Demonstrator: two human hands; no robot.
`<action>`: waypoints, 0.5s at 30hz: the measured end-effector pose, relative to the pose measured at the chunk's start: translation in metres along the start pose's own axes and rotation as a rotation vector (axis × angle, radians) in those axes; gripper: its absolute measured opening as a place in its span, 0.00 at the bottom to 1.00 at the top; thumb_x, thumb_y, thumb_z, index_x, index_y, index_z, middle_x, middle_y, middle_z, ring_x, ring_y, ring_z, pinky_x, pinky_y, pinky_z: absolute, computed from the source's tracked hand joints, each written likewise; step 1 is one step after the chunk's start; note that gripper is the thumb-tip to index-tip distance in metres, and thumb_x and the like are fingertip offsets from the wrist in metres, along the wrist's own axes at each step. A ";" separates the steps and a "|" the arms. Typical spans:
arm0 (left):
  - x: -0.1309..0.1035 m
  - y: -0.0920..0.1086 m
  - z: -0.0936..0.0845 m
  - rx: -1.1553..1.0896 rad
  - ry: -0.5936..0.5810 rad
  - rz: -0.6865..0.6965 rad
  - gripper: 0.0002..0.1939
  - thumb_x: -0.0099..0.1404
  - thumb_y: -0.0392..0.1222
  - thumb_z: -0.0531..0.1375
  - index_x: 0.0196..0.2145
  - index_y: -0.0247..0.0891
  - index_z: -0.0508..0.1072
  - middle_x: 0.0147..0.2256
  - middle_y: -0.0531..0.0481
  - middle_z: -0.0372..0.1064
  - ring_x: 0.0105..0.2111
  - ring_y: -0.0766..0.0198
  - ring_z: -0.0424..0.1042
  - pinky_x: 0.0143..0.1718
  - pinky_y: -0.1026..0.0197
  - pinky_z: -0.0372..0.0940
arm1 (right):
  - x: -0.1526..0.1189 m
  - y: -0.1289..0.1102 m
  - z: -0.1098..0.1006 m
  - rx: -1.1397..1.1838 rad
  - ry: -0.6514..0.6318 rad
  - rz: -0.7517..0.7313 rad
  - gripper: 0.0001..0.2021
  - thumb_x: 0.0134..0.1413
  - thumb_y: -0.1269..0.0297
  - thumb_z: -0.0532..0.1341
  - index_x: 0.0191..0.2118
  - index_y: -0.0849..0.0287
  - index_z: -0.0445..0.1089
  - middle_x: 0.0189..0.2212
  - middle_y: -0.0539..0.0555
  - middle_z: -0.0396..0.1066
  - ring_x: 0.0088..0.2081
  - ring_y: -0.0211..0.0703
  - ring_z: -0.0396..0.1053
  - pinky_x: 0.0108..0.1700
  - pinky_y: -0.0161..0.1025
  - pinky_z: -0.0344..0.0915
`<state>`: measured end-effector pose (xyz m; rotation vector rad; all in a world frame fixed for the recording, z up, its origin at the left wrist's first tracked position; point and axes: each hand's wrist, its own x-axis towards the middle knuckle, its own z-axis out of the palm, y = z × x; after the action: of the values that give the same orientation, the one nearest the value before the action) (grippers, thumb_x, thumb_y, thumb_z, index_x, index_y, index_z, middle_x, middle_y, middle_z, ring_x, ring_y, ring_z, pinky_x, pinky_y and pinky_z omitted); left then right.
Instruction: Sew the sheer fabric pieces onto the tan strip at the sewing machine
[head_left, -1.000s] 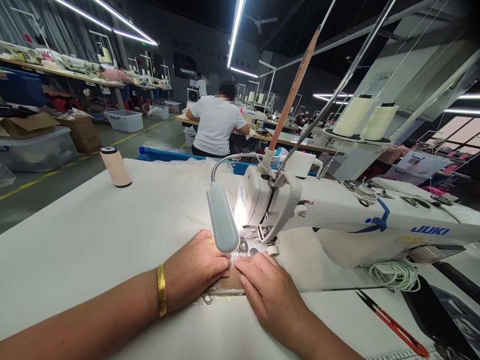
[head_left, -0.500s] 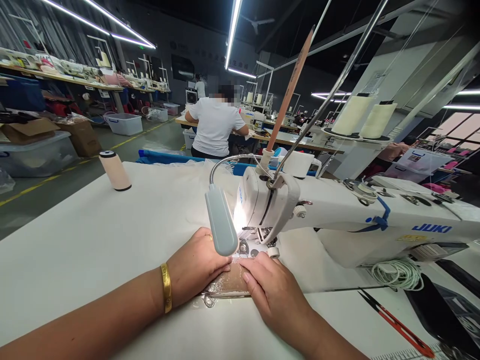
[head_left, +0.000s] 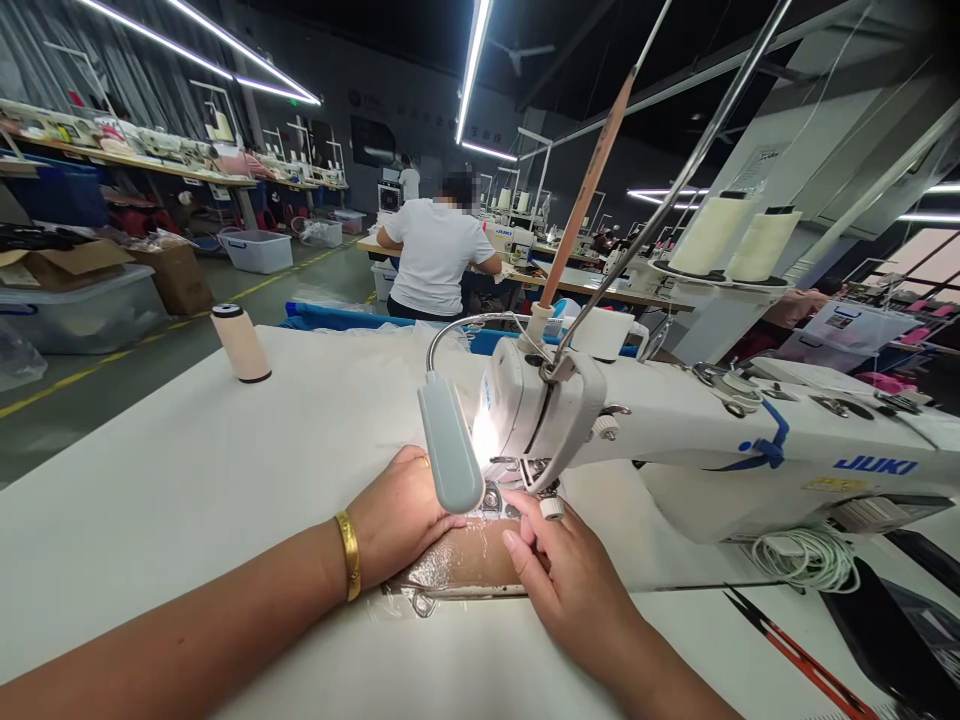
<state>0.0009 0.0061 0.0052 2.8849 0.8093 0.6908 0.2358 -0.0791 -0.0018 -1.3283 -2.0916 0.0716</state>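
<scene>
A white sewing machine (head_left: 675, 420) stands at the right, its lit needle area partly behind a grey-green lamp (head_left: 451, 445). Under the presser foot area lies a brown piece with a shiny clear surface (head_left: 469, 558). My left hand (head_left: 401, 510) rests at the piece's left side, partly behind the lamp; its thumb shows, its other fingers are mostly hidden. To the right of the piece is my right hand (head_left: 566, 565), with index finger stretched toward the presser foot and thumb apart from it, over the piece's right edge.
A peach thread cone (head_left: 241, 345) stands at the table's back left. Red-handled tweezers (head_left: 799, 655) and a coil of pale cord (head_left: 806, 560) lie at the right. Beyond the table, a person in a white shirt (head_left: 435, 255) sits facing away.
My right hand's index finger has moved up beside the presser foot, and more of the brown piece shows between my hands. The whole view has shifted slightly.
</scene>
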 end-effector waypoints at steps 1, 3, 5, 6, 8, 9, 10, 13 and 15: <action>0.000 0.000 0.000 0.005 -0.004 0.001 0.05 0.74 0.35 0.60 0.40 0.41 0.76 0.45 0.48 0.80 0.46 0.52 0.77 0.50 0.50 0.68 | -0.001 0.000 0.000 0.016 0.005 -0.004 0.15 0.74 0.67 0.52 0.60 0.54 0.69 0.31 0.51 0.70 0.32 0.48 0.70 0.33 0.41 0.69; -0.001 0.000 0.001 0.020 -0.009 0.004 0.06 0.75 0.36 0.59 0.40 0.41 0.76 0.45 0.47 0.79 0.46 0.51 0.77 0.51 0.49 0.67 | -0.004 -0.001 0.001 0.035 0.011 -0.007 0.15 0.73 0.68 0.53 0.60 0.54 0.68 0.31 0.51 0.70 0.33 0.48 0.70 0.34 0.41 0.69; -0.003 -0.002 0.005 0.043 0.010 -0.008 0.07 0.75 0.38 0.59 0.40 0.41 0.77 0.45 0.46 0.78 0.45 0.50 0.76 0.50 0.48 0.67 | -0.007 -0.002 0.001 0.049 -0.004 -0.016 0.14 0.73 0.69 0.53 0.58 0.55 0.68 0.32 0.52 0.70 0.33 0.48 0.69 0.35 0.41 0.69; -0.004 -0.004 0.008 0.057 0.026 -0.021 0.07 0.75 0.40 0.58 0.40 0.41 0.77 0.45 0.45 0.78 0.44 0.50 0.75 0.50 0.47 0.67 | -0.008 -0.003 0.001 0.058 -0.022 -0.033 0.14 0.73 0.70 0.53 0.57 0.54 0.69 0.32 0.52 0.71 0.34 0.48 0.69 0.35 0.42 0.68; -0.006 -0.010 0.014 0.095 0.060 -0.059 0.08 0.75 0.44 0.58 0.41 0.41 0.78 0.46 0.43 0.77 0.44 0.49 0.73 0.48 0.46 0.67 | -0.012 -0.006 0.001 0.079 -0.058 -0.112 0.13 0.72 0.73 0.53 0.53 0.55 0.70 0.33 0.53 0.71 0.34 0.48 0.68 0.36 0.42 0.68; -0.008 -0.013 0.017 0.115 0.073 -0.082 0.09 0.75 0.45 0.58 0.42 0.42 0.78 0.46 0.43 0.77 0.44 0.48 0.73 0.48 0.45 0.67 | -0.014 -0.008 0.001 0.085 -0.077 -0.169 0.12 0.71 0.73 0.53 0.51 0.55 0.71 0.33 0.53 0.71 0.34 0.48 0.67 0.36 0.42 0.68; -0.009 -0.016 0.019 0.135 0.077 -0.107 0.10 0.75 0.46 0.58 0.43 0.42 0.78 0.46 0.42 0.77 0.45 0.48 0.73 0.49 0.46 0.67 | -0.017 -0.010 0.001 0.085 -0.091 -0.226 0.11 0.69 0.74 0.54 0.50 0.56 0.71 0.33 0.54 0.71 0.34 0.48 0.67 0.36 0.42 0.67; -0.014 -0.025 0.019 0.172 0.094 -0.167 0.12 0.75 0.48 0.57 0.44 0.43 0.79 0.44 0.43 0.77 0.46 0.48 0.72 0.50 0.47 0.68 | -0.027 -0.014 -0.004 0.055 -0.115 -0.311 0.08 0.66 0.73 0.58 0.46 0.58 0.71 0.33 0.54 0.72 0.33 0.47 0.66 0.36 0.41 0.67; -0.017 -0.031 0.016 0.151 0.126 -0.163 0.14 0.75 0.48 0.55 0.43 0.43 0.79 0.42 0.44 0.77 0.45 0.47 0.73 0.49 0.47 0.68 | -0.037 -0.014 -0.011 0.036 -0.107 -0.300 0.06 0.66 0.72 0.58 0.44 0.58 0.72 0.33 0.54 0.72 0.33 0.46 0.66 0.35 0.41 0.66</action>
<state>-0.0199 0.0246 -0.0212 2.8844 1.1460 0.8326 0.2404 -0.1194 -0.0059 -0.9961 -2.3459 0.0515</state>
